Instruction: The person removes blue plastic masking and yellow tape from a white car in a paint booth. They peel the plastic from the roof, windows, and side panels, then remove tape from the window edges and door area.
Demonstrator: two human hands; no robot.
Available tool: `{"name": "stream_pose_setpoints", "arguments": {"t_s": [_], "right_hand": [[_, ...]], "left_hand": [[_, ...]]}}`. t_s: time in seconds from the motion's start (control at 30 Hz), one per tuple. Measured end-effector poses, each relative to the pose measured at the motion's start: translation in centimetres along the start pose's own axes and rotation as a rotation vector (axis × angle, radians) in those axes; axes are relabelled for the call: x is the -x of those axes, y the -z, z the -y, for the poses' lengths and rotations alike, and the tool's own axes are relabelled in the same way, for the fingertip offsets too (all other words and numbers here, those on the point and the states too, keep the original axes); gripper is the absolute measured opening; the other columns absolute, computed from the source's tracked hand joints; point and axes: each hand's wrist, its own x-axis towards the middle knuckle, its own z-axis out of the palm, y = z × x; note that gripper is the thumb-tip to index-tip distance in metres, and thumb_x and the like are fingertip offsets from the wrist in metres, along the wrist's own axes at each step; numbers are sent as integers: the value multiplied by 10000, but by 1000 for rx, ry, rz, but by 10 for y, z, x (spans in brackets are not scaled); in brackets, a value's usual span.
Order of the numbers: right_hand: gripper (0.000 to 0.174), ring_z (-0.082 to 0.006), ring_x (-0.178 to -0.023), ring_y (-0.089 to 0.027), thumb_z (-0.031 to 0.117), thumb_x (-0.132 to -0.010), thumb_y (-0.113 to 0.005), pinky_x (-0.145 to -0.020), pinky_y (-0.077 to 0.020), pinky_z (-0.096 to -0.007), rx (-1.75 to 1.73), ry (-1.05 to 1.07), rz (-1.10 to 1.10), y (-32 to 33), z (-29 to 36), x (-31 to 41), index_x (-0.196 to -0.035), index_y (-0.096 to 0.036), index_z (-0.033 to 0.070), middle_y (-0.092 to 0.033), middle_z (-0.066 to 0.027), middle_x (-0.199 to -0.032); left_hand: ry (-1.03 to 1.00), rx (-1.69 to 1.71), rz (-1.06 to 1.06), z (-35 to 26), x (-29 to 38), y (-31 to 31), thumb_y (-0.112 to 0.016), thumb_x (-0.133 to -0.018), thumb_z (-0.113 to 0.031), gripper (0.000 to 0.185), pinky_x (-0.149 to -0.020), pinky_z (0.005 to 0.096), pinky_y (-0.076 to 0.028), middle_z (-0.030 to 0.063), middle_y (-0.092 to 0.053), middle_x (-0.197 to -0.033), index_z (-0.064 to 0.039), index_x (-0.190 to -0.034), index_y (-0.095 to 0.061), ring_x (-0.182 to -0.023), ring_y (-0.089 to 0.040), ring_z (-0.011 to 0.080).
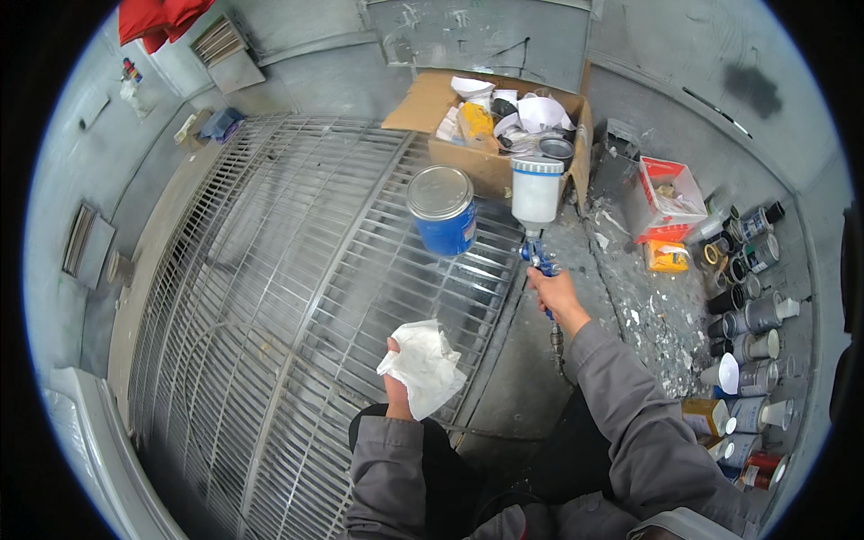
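Observation:
My right hand [559,297] grips the handle of a blue gravity-feed spray gun [538,258]. On top of the gun stands its white paint cup [535,196], upright, with a blue ring below the lid. An air hose fitting [557,343] hangs from the base of the handle. In my left hand [397,388] is a crumpled white cloth or paper wipe [428,368], which covers most of the fingers. A blue paint can [442,212] with a metal lid stands on the floor grating, left of the gun and apart from it.
A cardboard box [479,169] full of used cups and wipes stands beyond the can. Along the right wall are several tins and cups [749,317], near a red and white box [671,202] and a yellow packet [667,256]. Metal floor grating [270,223] spreads left; a hose [499,435] crosses the floor.

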Motion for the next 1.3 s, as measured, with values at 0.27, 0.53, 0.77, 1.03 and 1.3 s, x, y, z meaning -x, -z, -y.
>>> {"name": "stream_pose_setpoints", "arguments": {"t_s": [0.27,0.53,0.77,1.03,1.3], "right_hand": [[163,-70,-527,-497,199,-942,-735,-488,-387,-263,-108,499,-297,104,135,118,-942,-716,37,-593,31,-671],[430,-43,-680,-394,235,-1079,-542,-588,-351,-188,-718,920,-878,316,112,335,-1487,-480,117,-635,-77,-1342],[428,-50,-679,-379,250,-1076,-553,-598,-362,-193,-686,770,-1463,342,-39,525,-1448,-480,51,-630,-74,-1358],[502,-64,-672,-372,242,-1080,-541,-581,-353,-222,-696,828,-1680,299,-84,649,-1500,-426,-8,-619,-28,-1083],[385,-93,-676,-449,264,-1082,-490,-583,-391,-260,-873,1117,-1559,252,-47,690,-1421,-517,83,-648,-101,-1287]], "left_hand": [[327,-148,71,51,-39,-33,-346,-1027,-397,540,-1091,565,-453,149,-610,-1381,-42,-1380,-548,-1277,-578,381],[570,-823,151,220,-84,-24,-600,-1042,-196,225,-784,369,-591,99,-715,-1037,-7,-1157,-640,-891,-714,225],[741,-759,459,290,-200,-118,-597,-1040,-386,478,-909,468,-554,131,-661,-1236,-30,-1353,-532,-1096,-668,270],[433,-1577,1715,417,-58,-109,-642,-974,-259,465,-1046,430,-461,112,-596,-1391,-78,-1396,-570,-1248,-579,281],[1768,-951,2580,465,192,-36,-532,-1041,-134,477,-1156,367,-367,136,-552,-1473,-54,-1505,-459,-1351,-519,245]]}}
